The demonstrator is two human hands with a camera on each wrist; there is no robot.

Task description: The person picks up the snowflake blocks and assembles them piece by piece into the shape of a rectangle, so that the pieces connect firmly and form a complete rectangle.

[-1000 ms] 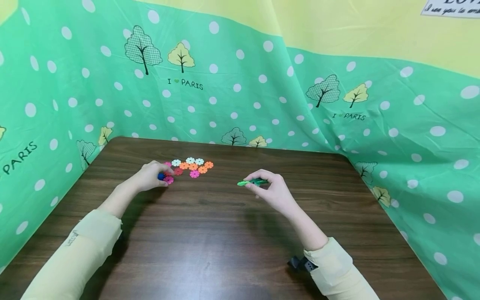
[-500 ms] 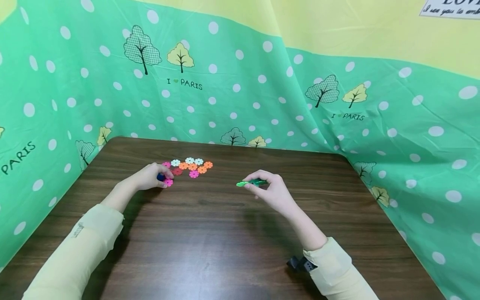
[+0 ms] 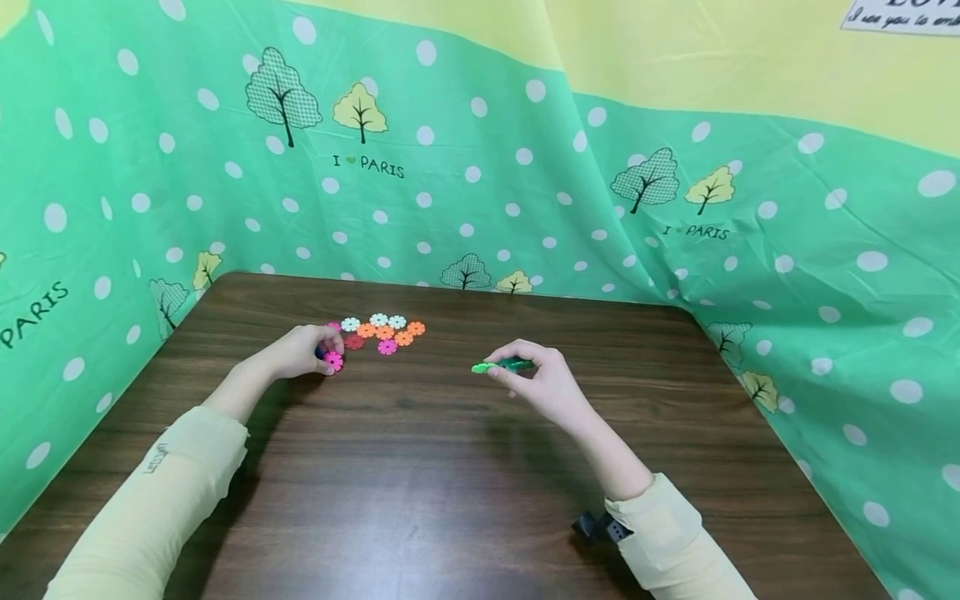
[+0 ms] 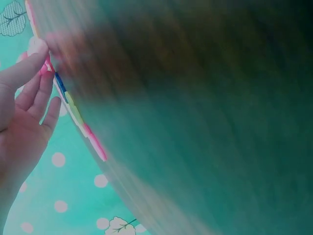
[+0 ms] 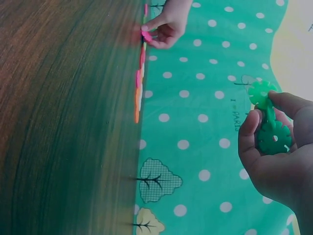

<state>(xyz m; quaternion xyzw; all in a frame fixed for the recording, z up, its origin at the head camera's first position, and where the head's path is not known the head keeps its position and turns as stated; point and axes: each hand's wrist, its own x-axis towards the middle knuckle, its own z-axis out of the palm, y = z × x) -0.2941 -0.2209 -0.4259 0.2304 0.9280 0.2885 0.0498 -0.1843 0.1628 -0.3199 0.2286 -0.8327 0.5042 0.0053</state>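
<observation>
My left hand (image 3: pixel 303 352) pinches a pink notched plastic disc (image 3: pixel 333 361) at the left of the table, and the right wrist view also shows the pink disc (image 5: pixel 146 34) between thumb and fingers. A dark blue disc (image 3: pixel 320 352) is partly hidden by that hand. My right hand (image 3: pixel 542 379) is raised over the middle of the table and holds linked green notched discs. One is light green (image 5: pixel 263 94), another darker green (image 5: pixel 274 138); the fingers cover part of them. Beside my left hand lie a red disc (image 3: pixel 354 342) and another pink disc (image 3: pixel 387 347).
Several orange discs (image 3: pixel 384 332) and white discs (image 3: pixel 378 320) lie flat behind, toward the table's far edge. The brown wooden table (image 3: pixel 420 467) is bordered by a green dotted curtain (image 3: pixel 480 167). A black device (image 3: pixel 600 527) sits by the right sleeve.
The pink disc at my left fingertips shifts slightly toward me, then tilts up a little in my fingers, covering more of the blue disc. My right hand with the green discs stays nearly still.
</observation>
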